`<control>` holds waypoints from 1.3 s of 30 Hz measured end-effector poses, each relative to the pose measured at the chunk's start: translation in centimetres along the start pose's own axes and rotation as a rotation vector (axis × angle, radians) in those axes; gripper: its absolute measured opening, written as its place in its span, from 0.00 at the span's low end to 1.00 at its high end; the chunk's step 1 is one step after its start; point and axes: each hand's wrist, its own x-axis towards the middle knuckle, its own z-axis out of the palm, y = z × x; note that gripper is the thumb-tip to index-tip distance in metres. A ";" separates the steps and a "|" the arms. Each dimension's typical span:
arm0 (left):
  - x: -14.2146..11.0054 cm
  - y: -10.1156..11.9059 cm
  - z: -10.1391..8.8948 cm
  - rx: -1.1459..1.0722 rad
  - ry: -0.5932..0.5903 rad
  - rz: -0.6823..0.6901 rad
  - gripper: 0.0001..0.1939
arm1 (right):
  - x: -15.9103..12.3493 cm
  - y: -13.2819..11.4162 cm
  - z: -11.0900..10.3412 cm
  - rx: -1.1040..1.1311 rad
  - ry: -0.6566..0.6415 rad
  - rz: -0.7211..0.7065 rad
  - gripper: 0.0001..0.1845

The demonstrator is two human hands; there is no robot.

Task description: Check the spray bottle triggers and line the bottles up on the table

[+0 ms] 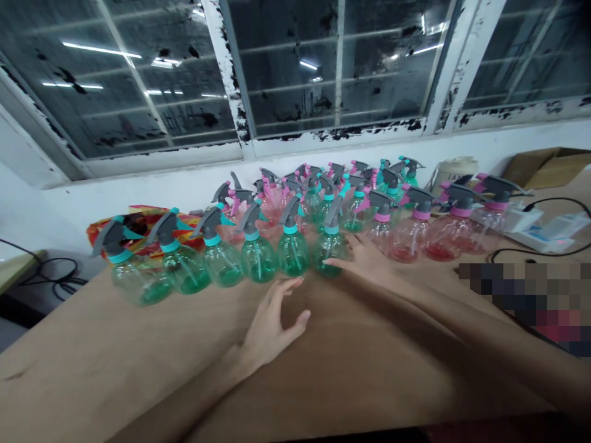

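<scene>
1. At the right fingers [339, 264] I see a green-tinted bottle [329, 249] with a turquoise collar and grey spray head.
2. Beyond the left fingers [282, 288], a row of bottles [258, 263] repeats that green, turquoise and grey.
3. Right of the right fingers, pinkish bottles [410, 243] have pink collars, grey heads.
4. Below the fingers, the table [83, 344] is light brown.
5. Far left of them, a wrapper [138, 212] mixes red, yellow and black.
6. Beyond, the white window frame [220, 55] is blotched black.
</scene>
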 end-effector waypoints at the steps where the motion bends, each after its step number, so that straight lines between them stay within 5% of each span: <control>1: 0.0 -0.1 0.1 -0.007 0.000 -0.003 0.22 | 0.2 -0.1 0.0 -0.006 0.002 0.010 0.46; 17: 0.1 -1.5 1.1 -0.061 -0.007 -0.042 0.20 | 0.6 -0.6 0.3 0.012 0.042 0.023 0.46; 27: 0.2 -1.8 0.9 -0.075 0.023 -0.058 0.18 | -3.1 5.0 -5.8 0.034 0.265 0.156 0.24; 31: 0.1 -2.1 1.0 -0.076 0.041 -0.065 0.17 | -2.6 6.6 -6.6 -0.091 0.311 0.223 0.30; 39: -0.2 -1.7 1.1 -0.005 0.030 -0.068 0.15 | 0.4 6.2 -5.1 0.004 0.200 0.265 0.43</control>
